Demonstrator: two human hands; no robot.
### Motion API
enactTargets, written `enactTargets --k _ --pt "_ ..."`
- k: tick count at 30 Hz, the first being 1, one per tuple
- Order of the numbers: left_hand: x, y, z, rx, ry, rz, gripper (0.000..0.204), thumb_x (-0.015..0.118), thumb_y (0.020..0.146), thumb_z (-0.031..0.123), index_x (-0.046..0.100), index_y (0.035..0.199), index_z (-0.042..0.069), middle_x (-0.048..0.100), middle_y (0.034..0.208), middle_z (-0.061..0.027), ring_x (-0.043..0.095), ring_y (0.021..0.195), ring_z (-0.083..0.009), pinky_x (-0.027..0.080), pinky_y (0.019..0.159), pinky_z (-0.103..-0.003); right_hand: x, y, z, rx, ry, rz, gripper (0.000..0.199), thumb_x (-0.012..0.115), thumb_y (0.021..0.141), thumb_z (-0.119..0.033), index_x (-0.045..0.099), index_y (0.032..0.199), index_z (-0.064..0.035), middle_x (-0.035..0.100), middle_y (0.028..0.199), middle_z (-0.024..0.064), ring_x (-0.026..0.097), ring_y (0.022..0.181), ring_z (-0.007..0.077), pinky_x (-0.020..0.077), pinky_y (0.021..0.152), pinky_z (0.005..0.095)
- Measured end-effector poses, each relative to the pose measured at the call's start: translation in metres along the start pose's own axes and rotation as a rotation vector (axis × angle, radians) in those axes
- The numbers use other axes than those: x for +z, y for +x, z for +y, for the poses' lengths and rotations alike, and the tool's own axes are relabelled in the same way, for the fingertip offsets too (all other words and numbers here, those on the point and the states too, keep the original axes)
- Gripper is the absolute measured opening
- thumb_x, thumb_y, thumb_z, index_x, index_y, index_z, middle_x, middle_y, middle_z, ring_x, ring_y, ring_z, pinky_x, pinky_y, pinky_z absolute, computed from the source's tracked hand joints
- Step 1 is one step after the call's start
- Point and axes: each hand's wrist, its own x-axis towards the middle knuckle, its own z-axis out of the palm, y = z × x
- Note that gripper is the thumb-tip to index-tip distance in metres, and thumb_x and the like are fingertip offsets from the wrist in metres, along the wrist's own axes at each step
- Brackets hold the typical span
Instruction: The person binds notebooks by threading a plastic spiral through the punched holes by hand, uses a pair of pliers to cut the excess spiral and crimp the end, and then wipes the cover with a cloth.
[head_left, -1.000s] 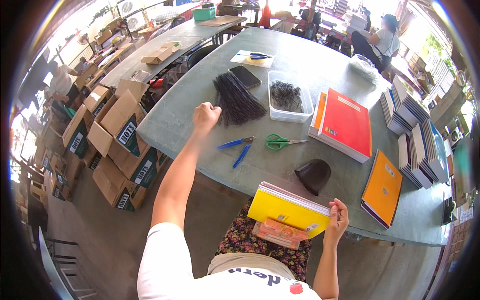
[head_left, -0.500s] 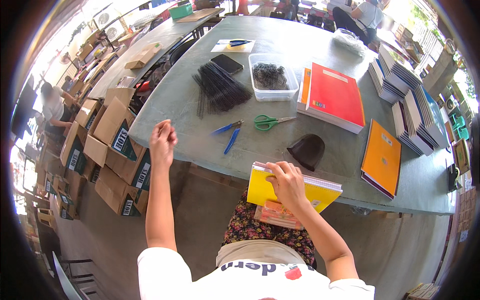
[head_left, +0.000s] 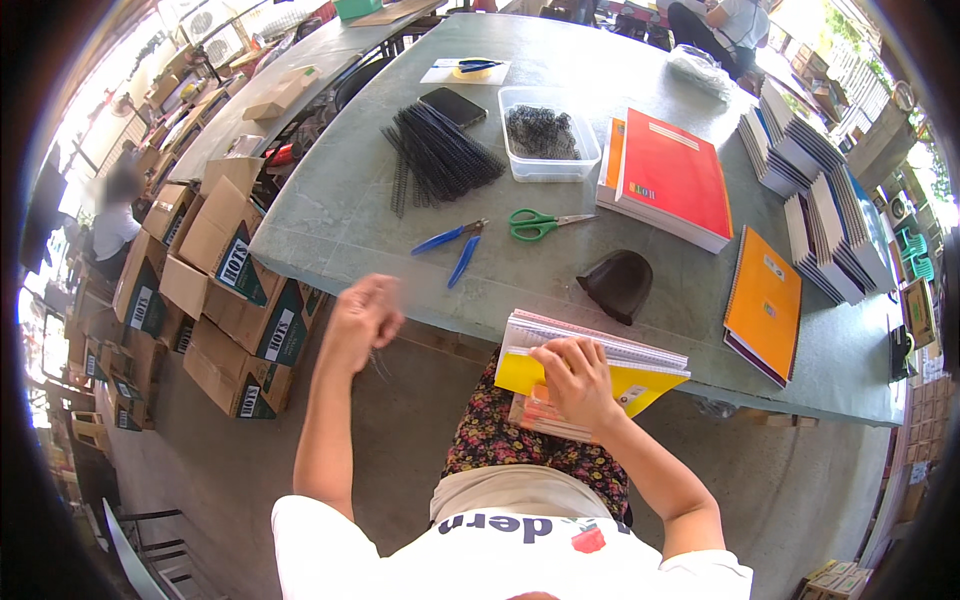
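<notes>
My right hand [head_left: 574, 382] grips a yellow-covered notebook [head_left: 648, 388] at the table's near edge. The notebook stands on its side and its white pages fan apart at the top. Beneath it, a small orange-pink stack [head_left: 535, 417] rests by my lap. Away to the left, my left hand [head_left: 362, 322] hovers off the table edge with its fingers drawn together. A thin, faint strand hangs below that hand, too blurred to name. Just beyond lie blue-handled pliers [head_left: 455, 246], green-handled scissors [head_left: 545, 224] and a dark, rounded pad [head_left: 618, 285].
Black binding coils [head_left: 440, 160] lie piled beside a phone [head_left: 453, 105] and a clear tub [head_left: 547, 172] of coil pieces. Red books [head_left: 675, 180], orange notebooks [head_left: 768, 300] and stacked books [head_left: 835, 235] fill the right. Cardboard boxes [head_left: 225, 250] stand left of the table.
My left hand has moved right, toward my body's middle. The notebook's pages have spread wider apart under my right hand, which stays in place. The view has tilted slightly.
</notes>
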Motion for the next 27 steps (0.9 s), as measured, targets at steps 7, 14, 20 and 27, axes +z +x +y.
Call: enactTargets --k 7,14,20,27 --pt "0.075 0.01 -0.021 0.011 0.222 -0.465 0.017 0.064 0.086 0.018 0.064 0.088 0.001 0.059 0.067 -0.0015 0.051 0.055 -0.0064 0.039 0.047 -0.02 -0.004 -0.008 -0.013 -0.03 -0.123 0.092 0.032 0.064 0.069 -0.017 0.064 0.101 -0.0171 0.054 0.093 -0.0034 0.05 0.09 0.0162 0.0351 0.086 0.0392" --pt "0.096 0.043 -0.009 -0.193 0.38 -0.752 0.013 0.072 0.076 0.01 0.069 0.083 0.0 0.064 0.069 -0.0035 0.057 0.061 -0.0087 0.046 0.056 -0.023 0.005 -0.018 -0.009 -0.053 -0.161 0.151 0.03 0.065 0.069 -0.021 0.068 0.099 -0.0211 0.052 0.092 -0.0053 0.049 0.088 0.0152 0.0338 0.083 0.0382" --pt "0.096 0.044 -0.007 -0.126 0.459 -0.761 0.013 0.071 0.077 0.01 0.069 0.083 -0.001 0.065 0.069 -0.0051 0.059 0.063 -0.0091 0.047 0.059 -0.025 0.005 -0.018 -0.01 -0.049 -0.101 0.131 0.033 0.062 0.07 -0.022 0.067 0.102 -0.0193 0.052 0.092 -0.003 0.049 0.088 0.0172 0.0334 0.083 0.039" --pt "0.095 0.032 -0.014 0.184 0.738 -0.72 0.016 0.065 0.082 0.016 0.068 0.086 0.001 0.066 0.076 -0.0115 0.063 0.071 -0.0189 0.048 0.068 -0.029 0.002 -0.017 -0.014 0.037 -0.066 0.022 0.038 0.06 0.07 -0.02 0.063 0.108 -0.0173 0.051 0.093 -0.0005 0.049 0.088 0.0192 0.0332 0.084 0.0412"
